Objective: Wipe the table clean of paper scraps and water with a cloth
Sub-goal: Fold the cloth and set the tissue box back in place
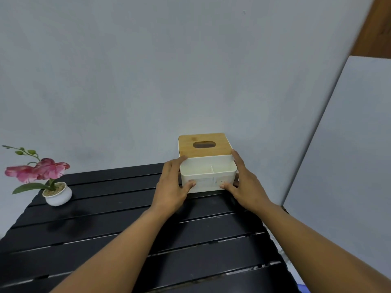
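From the head view we have both hands on the white box at the far right of the dark slatted surface, close to the wall. Our left hand presses its left side and our right hand its right, fingers laid flat and held together against the walls, thumbs on the front face, so the box is clamped between the two palms rather than pinched. We judge this two-handed hold is meant to lift or slide the box out of the way, or set it in place, so that the slats under it can be reached; its open front compartments look empty, and the wooden lid with its oval slot sits on the rear half. A small potted flower stands well apart at the left edge, clear of the middle (it may need shifting too). The task's cloth is nowhere in this view, so we cannot say where it lies. The surface itself looks mostly bare and matte black; we see pale flecks and streaks along the slat edges near the right and front, which may be paper scraps or wear, and no water that we can make out.
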